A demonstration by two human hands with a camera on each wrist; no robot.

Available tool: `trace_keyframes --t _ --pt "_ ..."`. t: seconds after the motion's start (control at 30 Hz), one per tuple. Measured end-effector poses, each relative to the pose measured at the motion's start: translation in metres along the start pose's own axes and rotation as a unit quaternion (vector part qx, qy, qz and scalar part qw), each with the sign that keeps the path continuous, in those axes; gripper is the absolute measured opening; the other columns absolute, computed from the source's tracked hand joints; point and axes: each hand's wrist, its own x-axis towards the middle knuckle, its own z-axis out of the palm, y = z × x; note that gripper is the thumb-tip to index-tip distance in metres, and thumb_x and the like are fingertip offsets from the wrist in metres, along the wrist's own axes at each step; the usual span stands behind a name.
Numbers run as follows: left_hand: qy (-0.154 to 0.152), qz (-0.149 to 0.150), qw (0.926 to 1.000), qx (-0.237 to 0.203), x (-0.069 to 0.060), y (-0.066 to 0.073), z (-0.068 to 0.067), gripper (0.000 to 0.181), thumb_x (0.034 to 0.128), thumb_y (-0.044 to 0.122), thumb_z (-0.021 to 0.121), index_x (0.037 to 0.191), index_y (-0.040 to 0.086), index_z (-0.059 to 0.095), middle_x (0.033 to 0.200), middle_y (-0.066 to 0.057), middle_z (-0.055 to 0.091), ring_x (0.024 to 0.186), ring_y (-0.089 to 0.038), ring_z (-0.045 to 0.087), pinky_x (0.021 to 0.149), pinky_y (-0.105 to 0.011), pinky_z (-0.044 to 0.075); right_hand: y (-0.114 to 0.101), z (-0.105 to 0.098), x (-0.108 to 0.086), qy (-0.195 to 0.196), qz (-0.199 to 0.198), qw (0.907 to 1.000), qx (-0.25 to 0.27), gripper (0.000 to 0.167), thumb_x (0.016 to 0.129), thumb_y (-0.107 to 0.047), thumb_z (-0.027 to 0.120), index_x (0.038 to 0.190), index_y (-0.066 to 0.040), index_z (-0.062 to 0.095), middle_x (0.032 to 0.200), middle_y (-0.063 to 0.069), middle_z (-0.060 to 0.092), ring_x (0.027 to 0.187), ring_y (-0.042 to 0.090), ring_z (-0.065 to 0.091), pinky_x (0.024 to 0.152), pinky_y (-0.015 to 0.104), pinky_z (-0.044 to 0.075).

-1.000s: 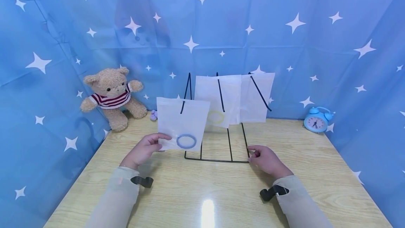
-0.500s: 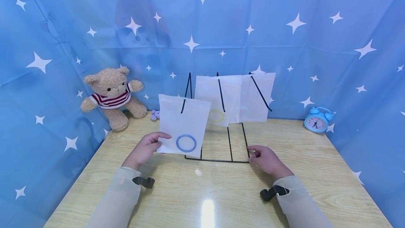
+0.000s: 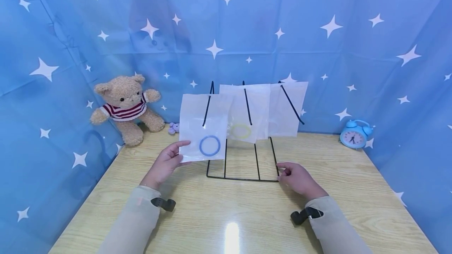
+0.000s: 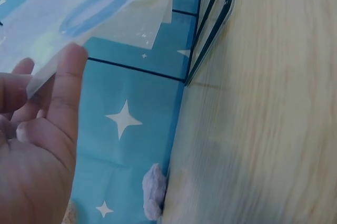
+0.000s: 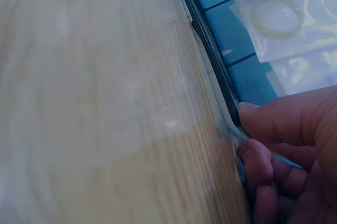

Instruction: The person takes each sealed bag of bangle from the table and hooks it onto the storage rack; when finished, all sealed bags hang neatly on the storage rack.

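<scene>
My left hand (image 3: 166,166) pinches the lower left corner of a translucent white plastic bag (image 3: 190,115) between thumb and fingers; the left wrist view shows this grip too. A blue ring (image 3: 201,145) shows in the lower part of that bag. The bag hangs by its top on the left prong of a black wire display rack (image 3: 243,179), and the prong sticks out in front of it. At the rack's front right base corner, my right hand (image 3: 298,179) grips the wire with thumb and curled fingers, as the right wrist view (image 5: 289,145) shows.
More such bags hang on the middle prong, the front one with a yellow ring (image 3: 232,130), and another bag (image 3: 296,101) on the right prong. A teddy bear (image 3: 123,111) and small purple toy (image 3: 172,128) are at left, a blue alarm clock (image 3: 354,135) at right.
The bag with the blue ring has slid back and up along the left prong, my left hand moving with it. My right hand has stayed at the rack's corner.
</scene>
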Motion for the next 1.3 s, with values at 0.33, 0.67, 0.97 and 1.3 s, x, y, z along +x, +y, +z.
trace_keyframes --t 0.33,0.67,0.97,1.3 --pt "0.050 0.003 0.9987 -0.014 0.0045 0.0023 0.0060 0.049 0.1070 -0.009 0.037 0.154 0.002 0.047 0.154 -0.024 0.050 0.121 -0.012 0.065 0.104 -0.044 0.056 -0.0004 -0.0012 -0.0003 0.006 0.001 1.0000 -0.006 0.058 0.097 -0.013 0.075 0.149 0.003 0.056 0.095 0.007 0.064 0.078 0.020 0.053 0.062 0.031 0.043" --pt "0.069 0.023 0.9957 -0.058 0.0085 0.0026 0.0075 0.049 0.1069 -0.009 0.036 0.155 -0.004 0.041 0.156 -0.030 0.045 0.122 -0.009 0.064 0.103 -0.031 0.057 -0.0051 -0.0022 -0.0024 0.006 -0.001 1.0000 -0.003 0.057 0.096 -0.011 0.074 0.148 0.004 0.056 0.094 0.007 0.064 0.077 0.020 0.053 0.061 0.030 0.043" --pt "0.062 0.020 0.9977 -0.018 0.0075 0.0008 0.0088 0.053 0.1064 -0.009 0.038 0.159 -0.004 0.037 0.166 -0.024 0.036 0.148 -0.035 0.044 0.116 -0.038 0.048 -0.0024 -0.0001 -0.0015 0.007 0.005 1.0000 -0.002 0.057 0.096 -0.012 0.075 0.148 0.004 0.056 0.095 0.007 0.065 0.077 0.020 0.053 0.061 0.030 0.043" --pt "0.089 -0.006 0.9953 0.037 0.0053 -0.0026 0.0042 0.052 0.1090 -0.003 0.041 0.161 0.002 0.038 0.171 -0.019 0.030 0.159 -0.040 0.025 0.128 -0.059 0.024 0.0011 0.0006 0.0005 0.005 -0.004 1.0000 -0.001 0.057 0.097 -0.012 0.075 0.148 0.004 0.056 0.094 0.007 0.063 0.078 0.020 0.052 0.062 0.030 0.042"
